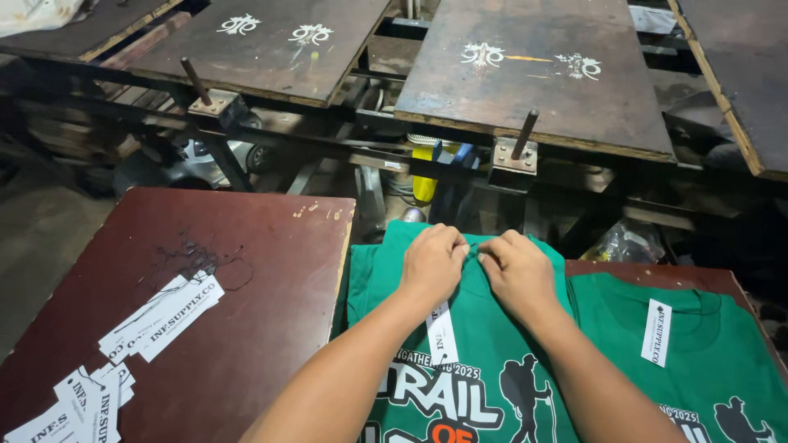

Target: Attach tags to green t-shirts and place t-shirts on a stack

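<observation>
Green t-shirt (484, 385) lies flat under your arms, on top of a stack at the gap between two dark red boards. Your left hand (431, 264) and right hand (519, 275) meet at its collar, fingertips pressed together, pinching the collar fabric. A white hang tag (442, 335) hangs from there, just below your left wrist. Can't tell whether either hand also holds the tag's string.

Surface: worn dark red work board (246, 279) on your left, chipped at its far right corner. A loose tangle of black string (197, 258) sits near its middle. Concrete floor shows at far left.

Room: dim print shop. Beyond the boards, dark wooden printing platens (542, 98) on a black metal frame, four in view, two of them cut by the frame edge. The two full ones each carry two white print marks. Each has a bolt bracket (515, 154) at its near edge. A yellow container (424, 176) stands under the frame.

Around: second green t-shirt (689, 369) to your right, touching the first, with its own white tag (656, 331) at the collar. Loose white hang tags (160, 316) are spread on the left board, more piled at the lower left corner; too overlapped to count.

Count: two shirts on top, two attached tags.
</observation>
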